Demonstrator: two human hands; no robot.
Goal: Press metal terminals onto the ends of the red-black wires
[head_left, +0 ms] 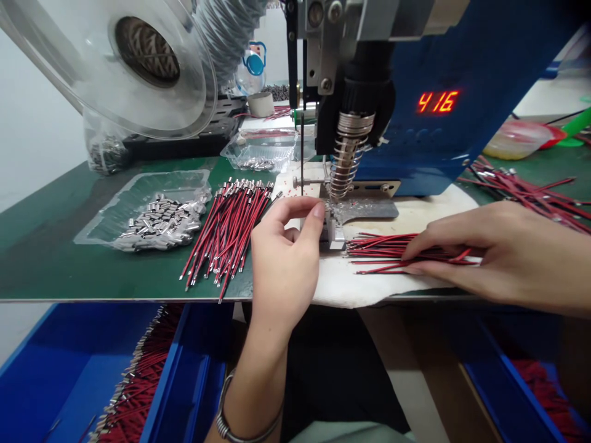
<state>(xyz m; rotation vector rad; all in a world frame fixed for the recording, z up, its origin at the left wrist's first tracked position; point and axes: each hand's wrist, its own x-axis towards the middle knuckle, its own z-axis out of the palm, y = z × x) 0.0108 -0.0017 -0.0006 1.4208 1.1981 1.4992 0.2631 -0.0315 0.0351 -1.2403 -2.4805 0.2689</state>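
My left hand [290, 246] is closed, thumb and forefinger pinched at the small metal fixture [333, 231] under the blue soldering machine [415, 141]. Whatever sits between those fingertips is too small to make out. On the white cloth [351, 289], my right hand [471, 249] has thumb and fingers closed on red and black wires [378, 246], their cut ends pointing left. Beside my left hand lies a pile of red and black wires with metal caps [231, 227]. Farther left, a clear plastic tray [99, 218] holds many small silver metal caps [161, 221].
A clear fume hood [92, 61] with a ribbed hose [226, 37] hangs at upper left. Behind stands a second clear tray [258, 151]. More wires [530, 191] lie at right. Blue bins [74, 357] full of wires sit below the green table edge.
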